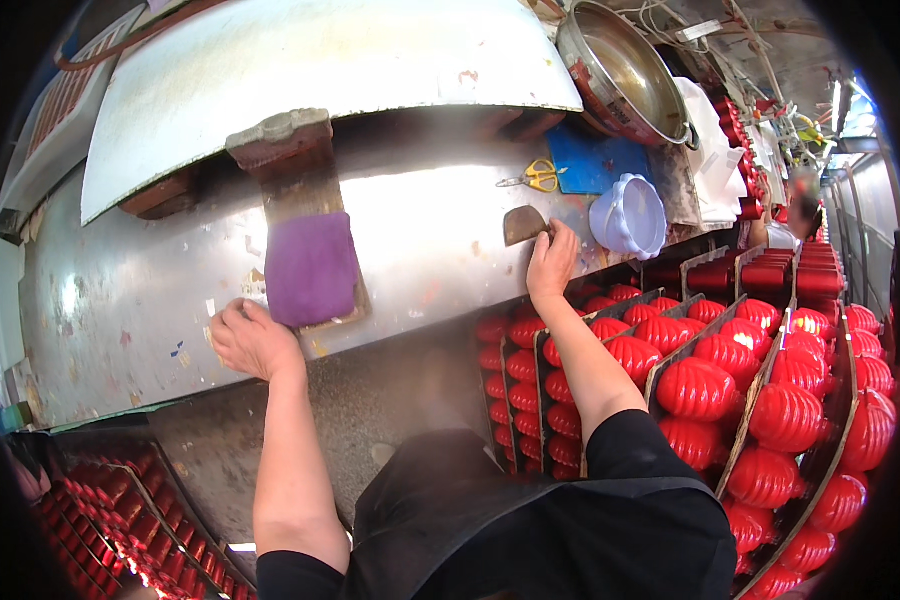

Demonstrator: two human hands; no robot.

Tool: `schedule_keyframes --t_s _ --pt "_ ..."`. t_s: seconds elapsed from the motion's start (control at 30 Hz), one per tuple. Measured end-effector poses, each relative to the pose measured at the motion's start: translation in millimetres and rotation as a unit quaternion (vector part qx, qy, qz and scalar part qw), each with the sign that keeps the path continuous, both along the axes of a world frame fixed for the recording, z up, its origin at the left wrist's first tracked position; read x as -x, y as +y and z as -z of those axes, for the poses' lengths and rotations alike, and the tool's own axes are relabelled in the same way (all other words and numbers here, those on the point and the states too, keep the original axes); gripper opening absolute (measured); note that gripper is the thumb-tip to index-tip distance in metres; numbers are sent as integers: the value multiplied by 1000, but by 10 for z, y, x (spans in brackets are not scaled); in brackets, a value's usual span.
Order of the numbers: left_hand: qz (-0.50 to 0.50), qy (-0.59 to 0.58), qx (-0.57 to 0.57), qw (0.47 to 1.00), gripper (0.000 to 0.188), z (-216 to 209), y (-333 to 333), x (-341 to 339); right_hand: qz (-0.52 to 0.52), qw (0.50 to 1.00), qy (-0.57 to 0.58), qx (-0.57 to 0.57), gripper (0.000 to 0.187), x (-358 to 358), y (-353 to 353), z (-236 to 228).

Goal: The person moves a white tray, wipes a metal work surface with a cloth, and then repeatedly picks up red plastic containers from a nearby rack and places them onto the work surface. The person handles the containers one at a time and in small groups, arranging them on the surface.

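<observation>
My left hand [257, 338] rests on the metal tabletop near its front edge, fingers loosely bent and nothing visible in them. Just right of it lies a purple cloth pad [311, 268] on a worn wooden board [302, 190], whose far end meets a stone-like block [280, 135]. At the right, my right hand [555, 258] has its thumb and fingertips closed at the edge of a small dark brown flat piece [522, 226]. Part of that grip is hidden by the hand itself.
Beyond the brown piece are yellow-handled scissors [540, 176], a blue sheet [585, 160] and a lilac plastic bowl [628, 217]. A large metal pan [625, 65] stands at the back right. Racks of shiny red ribbed pieces [698, 388] crowd my right side; more red pieces [135, 515] stand lower left.
</observation>
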State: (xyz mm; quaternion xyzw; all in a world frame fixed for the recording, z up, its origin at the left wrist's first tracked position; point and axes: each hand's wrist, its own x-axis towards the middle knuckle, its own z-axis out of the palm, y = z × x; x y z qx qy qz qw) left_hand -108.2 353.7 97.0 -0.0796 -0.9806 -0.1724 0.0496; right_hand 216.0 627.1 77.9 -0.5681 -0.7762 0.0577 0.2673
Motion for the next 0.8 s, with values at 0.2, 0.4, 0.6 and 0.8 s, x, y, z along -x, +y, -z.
schedule_keyframes --t_s 0.2,0.4,0.6,0.8 --pt "5 -7 5 1000 22 -43 25 -4 -3 1000 -22 -8 32 22 2 -45" --pt "1 -2 29 1000 20 -56 62 6 3 1000 -21 -1 33 25 26 -39" --pt "13 -10 33 999 21 -27 39 8 9 1000 -14 1 33 15 13 -9" --pt "3 -6 32 999 20 6 55 14 50 992 73 93 31 25 148 -145"
